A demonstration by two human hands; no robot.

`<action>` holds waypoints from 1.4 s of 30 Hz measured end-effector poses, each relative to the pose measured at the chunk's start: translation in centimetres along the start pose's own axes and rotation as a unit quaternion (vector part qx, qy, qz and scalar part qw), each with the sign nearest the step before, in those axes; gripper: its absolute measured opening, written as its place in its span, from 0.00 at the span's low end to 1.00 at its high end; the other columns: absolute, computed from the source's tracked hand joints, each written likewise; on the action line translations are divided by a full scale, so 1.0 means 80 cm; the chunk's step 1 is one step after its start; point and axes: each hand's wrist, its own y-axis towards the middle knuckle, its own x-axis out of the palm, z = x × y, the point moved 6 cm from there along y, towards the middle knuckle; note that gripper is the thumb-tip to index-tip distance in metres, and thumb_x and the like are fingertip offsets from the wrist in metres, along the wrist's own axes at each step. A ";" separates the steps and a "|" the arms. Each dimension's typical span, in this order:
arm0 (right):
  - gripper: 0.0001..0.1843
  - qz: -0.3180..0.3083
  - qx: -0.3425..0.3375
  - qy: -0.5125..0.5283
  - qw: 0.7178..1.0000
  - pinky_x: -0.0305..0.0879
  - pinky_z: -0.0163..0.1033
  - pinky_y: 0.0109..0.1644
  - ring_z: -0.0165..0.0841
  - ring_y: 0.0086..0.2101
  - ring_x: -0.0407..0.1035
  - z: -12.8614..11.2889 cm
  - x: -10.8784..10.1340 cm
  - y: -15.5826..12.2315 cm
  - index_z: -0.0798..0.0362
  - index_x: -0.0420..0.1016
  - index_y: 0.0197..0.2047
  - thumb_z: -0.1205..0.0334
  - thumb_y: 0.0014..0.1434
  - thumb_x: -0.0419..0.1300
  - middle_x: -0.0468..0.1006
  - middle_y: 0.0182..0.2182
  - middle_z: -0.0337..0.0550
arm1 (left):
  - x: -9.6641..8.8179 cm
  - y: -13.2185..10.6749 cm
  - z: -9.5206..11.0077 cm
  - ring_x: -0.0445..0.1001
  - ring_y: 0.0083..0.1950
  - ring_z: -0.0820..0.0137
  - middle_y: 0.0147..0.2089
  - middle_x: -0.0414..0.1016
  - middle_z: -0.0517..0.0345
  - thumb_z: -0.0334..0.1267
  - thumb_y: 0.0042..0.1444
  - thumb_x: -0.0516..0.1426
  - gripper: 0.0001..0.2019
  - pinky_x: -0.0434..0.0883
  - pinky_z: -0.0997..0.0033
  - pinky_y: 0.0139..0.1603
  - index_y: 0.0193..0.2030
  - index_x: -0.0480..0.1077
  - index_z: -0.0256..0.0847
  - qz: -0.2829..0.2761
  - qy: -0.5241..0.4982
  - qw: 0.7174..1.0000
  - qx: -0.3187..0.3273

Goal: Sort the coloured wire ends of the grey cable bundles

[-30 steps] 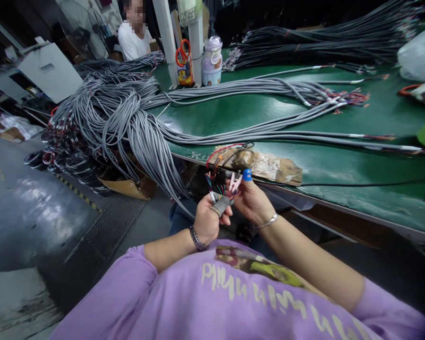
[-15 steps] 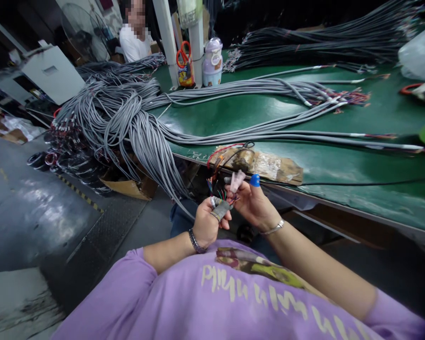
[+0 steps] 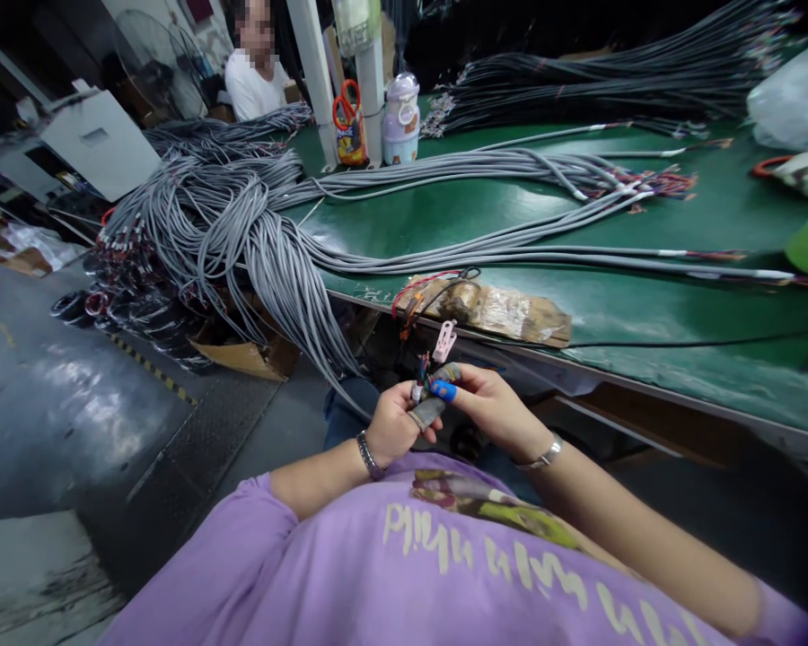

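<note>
My left hand (image 3: 395, 422) is closed around a cable end, with thin coloured wires (image 3: 424, 366) fanning up out of it. My right hand (image 3: 495, 399) meets it from the right, its blue-covered thumb pressed against a grey-covered finger at those wires. Grey coverings also wrap fingers of the left hand. Just above the fingertips stands a pale pink clip (image 3: 445, 341), clear of the right hand's fingers; what it grips is hard to make out. Both hands are in front of the bench edge, above my lap.
Grey cables (image 3: 269, 224) lie heaped over the left of the green bench (image 3: 498, 202) and hang off its edge. A taped wooden board (image 3: 512, 314) lies at the edge. Scissors (image 3: 346, 103) and a lilac bottle (image 3: 402, 118) stand behind. A person (image 3: 254, 81) is across the bench.
My right hand has come down and left from beside the pink clip, and its raised thumb now presses at the wires. The clip is apart from the fingers. My left hand has barely moved.
</note>
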 end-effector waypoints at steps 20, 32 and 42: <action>0.21 0.086 0.003 -0.019 0.996 0.59 0.35 0.28 0.28 0.22 0.59 0.007 -0.008 0.000 0.52 0.74 0.23 0.44 0.39 0.74 0.71 0.19 0.36 | -0.010 0.000 0.006 0.66 0.17 0.80 0.22 0.71 0.64 0.51 0.50 0.62 0.17 0.55 0.80 0.18 0.31 0.65 0.39 0.094 -0.067 0.993 0.017; 0.26 0.060 0.074 0.185 0.978 0.66 0.36 0.27 0.28 0.21 0.61 0.026 -0.022 0.011 0.52 0.74 0.23 0.34 0.48 0.65 0.68 0.18 0.38 | -0.008 0.001 0.020 0.62 0.14 0.80 0.19 0.68 0.65 0.52 0.41 0.66 0.21 0.56 0.79 0.15 0.27 0.64 0.39 0.065 -0.097 0.993 -0.006; 0.23 0.045 0.061 0.180 0.981 0.59 0.33 0.23 0.26 0.19 0.59 0.013 -0.014 0.043 0.53 0.74 0.26 0.40 0.46 0.69 0.69 0.18 0.36 | 0.004 0.010 0.035 0.59 0.13 0.80 0.18 0.68 0.65 0.52 0.38 0.68 0.22 0.54 0.79 0.13 0.26 0.63 0.39 0.024 -0.113 0.992 -0.047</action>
